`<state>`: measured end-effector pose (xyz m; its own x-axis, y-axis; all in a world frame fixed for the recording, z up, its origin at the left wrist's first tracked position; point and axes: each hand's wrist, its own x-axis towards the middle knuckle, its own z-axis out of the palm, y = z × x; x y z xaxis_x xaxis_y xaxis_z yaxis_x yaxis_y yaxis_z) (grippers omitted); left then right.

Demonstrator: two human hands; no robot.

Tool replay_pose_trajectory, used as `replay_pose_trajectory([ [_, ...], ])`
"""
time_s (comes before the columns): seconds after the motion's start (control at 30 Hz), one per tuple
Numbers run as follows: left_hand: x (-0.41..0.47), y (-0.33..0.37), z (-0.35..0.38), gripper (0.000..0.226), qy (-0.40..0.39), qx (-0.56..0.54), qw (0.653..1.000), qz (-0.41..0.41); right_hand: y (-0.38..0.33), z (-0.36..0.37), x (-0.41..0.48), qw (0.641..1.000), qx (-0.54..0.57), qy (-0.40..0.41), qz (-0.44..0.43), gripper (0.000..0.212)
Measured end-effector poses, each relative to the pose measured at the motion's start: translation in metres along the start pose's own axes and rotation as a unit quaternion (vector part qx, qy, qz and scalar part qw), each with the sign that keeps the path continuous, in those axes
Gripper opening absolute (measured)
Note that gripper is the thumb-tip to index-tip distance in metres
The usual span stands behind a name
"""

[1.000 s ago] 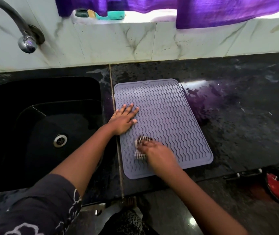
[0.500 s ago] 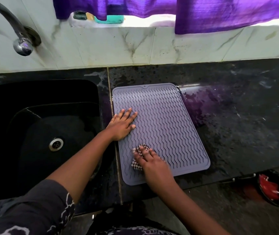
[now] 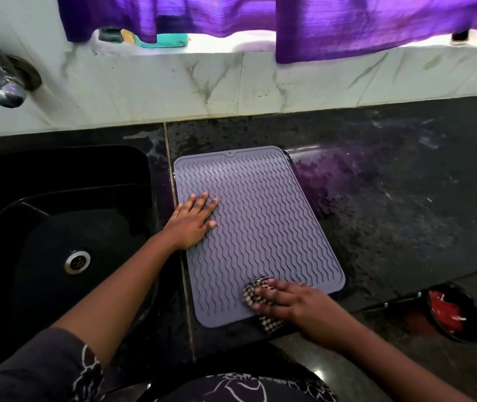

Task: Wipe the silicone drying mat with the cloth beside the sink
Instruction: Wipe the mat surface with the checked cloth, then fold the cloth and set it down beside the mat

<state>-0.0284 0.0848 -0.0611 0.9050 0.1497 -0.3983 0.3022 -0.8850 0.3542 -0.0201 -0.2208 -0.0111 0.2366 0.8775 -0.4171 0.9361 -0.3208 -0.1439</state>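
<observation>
Since a moment ago, the right hand (image 3: 295,300) has slid the cloth (image 3: 260,297) from the mat's near left part toward its near right corner. That hand lies fingers spread, pressing flat on the checked cloth, which is bunched under the fingers and hangs partly over the mat's front edge. On the mat's left edge, the left hand (image 3: 193,219) lies open, palm down. The grey ribbed mat (image 3: 260,216) lies on the wet black counter (image 3: 405,213) just right of the black sink (image 3: 57,227). A tap (image 3: 2,82) juts from the tiled wall above the sink.
</observation>
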Motion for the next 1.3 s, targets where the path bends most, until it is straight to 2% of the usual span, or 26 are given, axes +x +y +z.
replay_pose_trajectory([
  [0.13, 0.002, 0.006, -0.005, 0.061, -0.008, 0.011, 1.000, -0.017, 0.038, -0.018, -0.007, 0.998, 0.054, 0.004, 0.017, 0.058],
  [0.23, 0.001, 0.014, -0.008, 0.063, -0.016, 0.024, 0.998, -0.047, 0.060, -0.036, -0.003, 0.989, 0.108, 0.038, 0.092, 0.059],
  [0.33, 0.002, 0.034, -0.011, 0.065, 0.012, 0.062, 0.994, -0.086, 0.084, -0.058, 0.001, 0.941, 0.267, 0.124, 0.169, 0.045],
  [0.4, 0.004, 0.057, -0.011, 0.063, 0.070, -0.012, 0.995, -0.067, 0.101, -0.066, 0.006, 0.902, 0.330, 0.204, 0.187, 0.031],
  [0.43, 0.006, 0.071, -0.010, 0.061, 0.098, -0.108, 0.988, -0.043, 0.108, -0.071, 0.008, 0.882, 0.357, 0.236, 0.197, 0.027],
  [0.47, 0.007, 0.088, -0.011, 0.059, 0.113, -0.234, 0.966, -0.015, 0.113, -0.075, 0.010, 0.859, 0.392, 0.260, 0.199, 0.022],
  [0.5, 0.009, 0.106, -0.011, 0.057, 0.107, -0.368, 0.923, 0.007, 0.115, -0.079, 0.012, 0.833, 0.436, 0.278, 0.197, 0.017],
  [0.53, 0.011, 0.126, -0.012, 0.055, 0.095, -0.498, 0.862, 0.024, 0.117, -0.084, 0.013, 0.802, 0.485, 0.295, 0.186, 0.012],
  [0.57, 0.017, 0.144, -0.008, 0.052, 0.070, -0.621, 0.780, 0.035, 0.117, -0.091, 0.013, 0.768, 0.530, 0.317, 0.168, 0.013],
  [0.6, 0.023, 0.159, -0.007, 0.050, 0.030, -0.728, 0.684, 0.042, 0.117, -0.099, 0.013, 0.737, 0.567, 0.337, 0.152, 0.014],
  [0.63, 0.028, 0.172, -0.005, 0.053, -0.009, -0.797, 0.603, 0.037, 0.119, -0.105, 0.012, 0.711, 0.595, 0.349, 0.139, 0.011],
  [0.67, 0.031, 0.182, -0.004, 0.058, -0.041, -0.838, 0.543, 0.037, 0.119, -0.112, 0.011, 0.695, 0.614, 0.351, 0.130, 0.010],
  [0.7, 0.034, 0.190, -0.006, 0.060, -0.055, -0.862, 0.503, 0.043, 0.123, -0.117, 0.009, 0.688, 0.625, 0.347, 0.124, 0.012],
  [0.77, 0.037, 0.204, -0.010, 0.059, -0.044, -0.891, 0.447, 0.061, 0.131, -0.124, 0.006, 0.690, 0.629, 0.336, 0.122, 0.014],
  [0.83, 0.040, 0.215, -0.014, 0.063, -0.041, -0.905, 0.420, 0.062, 0.143, -0.126, 0.006, 0.730, 0.557, 0.366, 0.151, 0.015],
  [0.87, 0.041, 0.219, -0.017, 0.068, -0.042, -0.908, 0.414, 0.044, 0.152, -0.125, 0.006, 0.743, 0.523, 0.379, 0.173, 0.015],
  [0.93, 0.051, 0.219, -0.013, 0.075, -0.042, -0.911, 0.410, 0.018, 0.166, -0.123, 0.007, 0.731, 0.521, 0.391, 0.203, 0.013],
  [1.03, 0.062, 0.219, -0.005, 0.065, -0.026, -0.900, 0.434, -0.020, 0.181, -0.118, 0.005, 0.723, 0.500, 0.412, 0.240, 0.009],
  [1.13, 0.071, 0.223, 0.005, 0.083, -0.036, -0.899, 0.436, -0.022, 0.186, -0.116, 0.001, 0.721, 0.459, 0.449, 0.261, 0.006],
  [1.2, 0.077, 0.235, 0.006, 0.081, -0.029, -0.880, 0.474, -0.019, 0.197, -0.112, 0.004, 0.724, 0.417, 0.461, 0.300, 0.007],
  [1.27, 0.095, 0.245, 0.006, 0.057, 0.024, -0.849, 0.526, -0.039, 0.219, -0.104, 0.014, 0.724, 0.392, 0.450, 0.344, 0.012],
  [1.3, 0.108, 0.249, 0.004, 0.052, 0.068, -0.824, 0.559, -0.059, 0.232, -0.099, 0.020, 0.720, 0.392, 0.441, 0.365, 0.015],
])
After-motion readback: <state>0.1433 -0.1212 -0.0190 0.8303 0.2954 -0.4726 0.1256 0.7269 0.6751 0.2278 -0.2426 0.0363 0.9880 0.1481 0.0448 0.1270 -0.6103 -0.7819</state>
